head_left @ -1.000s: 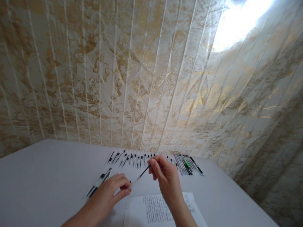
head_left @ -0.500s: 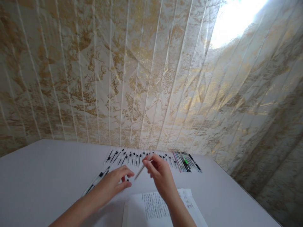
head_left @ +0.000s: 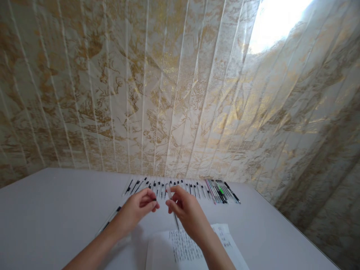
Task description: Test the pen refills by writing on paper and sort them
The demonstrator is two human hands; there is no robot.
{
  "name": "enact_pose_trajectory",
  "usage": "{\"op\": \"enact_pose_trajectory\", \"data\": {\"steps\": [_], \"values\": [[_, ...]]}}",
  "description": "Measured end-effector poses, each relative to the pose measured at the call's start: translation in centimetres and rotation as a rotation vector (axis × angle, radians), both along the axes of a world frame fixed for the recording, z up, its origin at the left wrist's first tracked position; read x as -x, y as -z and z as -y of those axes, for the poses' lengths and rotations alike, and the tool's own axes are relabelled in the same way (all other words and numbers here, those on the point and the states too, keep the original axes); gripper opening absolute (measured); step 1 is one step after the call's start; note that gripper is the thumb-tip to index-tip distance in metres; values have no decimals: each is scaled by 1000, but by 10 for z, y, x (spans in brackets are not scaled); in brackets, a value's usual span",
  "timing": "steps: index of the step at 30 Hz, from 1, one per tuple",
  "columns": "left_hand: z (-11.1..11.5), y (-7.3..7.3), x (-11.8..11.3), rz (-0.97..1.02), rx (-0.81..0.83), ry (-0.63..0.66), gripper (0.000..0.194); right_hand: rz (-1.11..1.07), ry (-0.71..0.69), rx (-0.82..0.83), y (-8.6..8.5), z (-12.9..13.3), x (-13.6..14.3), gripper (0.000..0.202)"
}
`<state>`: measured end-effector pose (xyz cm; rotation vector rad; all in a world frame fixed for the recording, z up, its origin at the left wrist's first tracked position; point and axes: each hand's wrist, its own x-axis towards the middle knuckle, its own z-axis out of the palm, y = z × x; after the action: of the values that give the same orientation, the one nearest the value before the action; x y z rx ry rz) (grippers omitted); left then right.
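Observation:
My right hand (head_left: 187, 210) pinches a slim pale pen (head_left: 176, 220) whose lower end slants down over the top of the written sheet (head_left: 185, 247). Facing it, my left hand (head_left: 139, 205) has its thumb and fingers pinched together on a small black pen cap (head_left: 154, 199), mostly covered by the fingertips. A narrow gap separates the two hands. Below my left forearm, a clear pen with black parts (head_left: 112, 215) lies on the table, partly hidden by the arm.
Along the back of the white table (head_left: 70, 202) runs a row of clear pens with black caps (head_left: 136, 184). At its right end lie coloured and black pens (head_left: 221, 191), one bright green. A gold-patterned curtain (head_left: 168, 93) hangs behind.
My left fingers, apart before, have closed around the black cap and risen slightly. The pen in my right hand has swung from pointing down-left to pointing down-right.

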<state>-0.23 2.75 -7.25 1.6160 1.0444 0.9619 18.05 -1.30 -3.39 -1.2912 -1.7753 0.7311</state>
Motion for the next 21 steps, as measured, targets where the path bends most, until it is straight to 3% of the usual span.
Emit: {"op": "enact_pose_trajectory", "data": {"steps": [3, 6, 21], "values": [[7, -26, 7, 206, 36, -27, 30, -20, 20, 10, -1, 3, 8, 11], [14, -39, 10, 301, 56, -52, 30, 1, 32, 11, -2, 7, 17, 10], [20, -35, 7, 321, 86, 23, 26, 261, 114, -114, 3, 13, 28, 10]]}}
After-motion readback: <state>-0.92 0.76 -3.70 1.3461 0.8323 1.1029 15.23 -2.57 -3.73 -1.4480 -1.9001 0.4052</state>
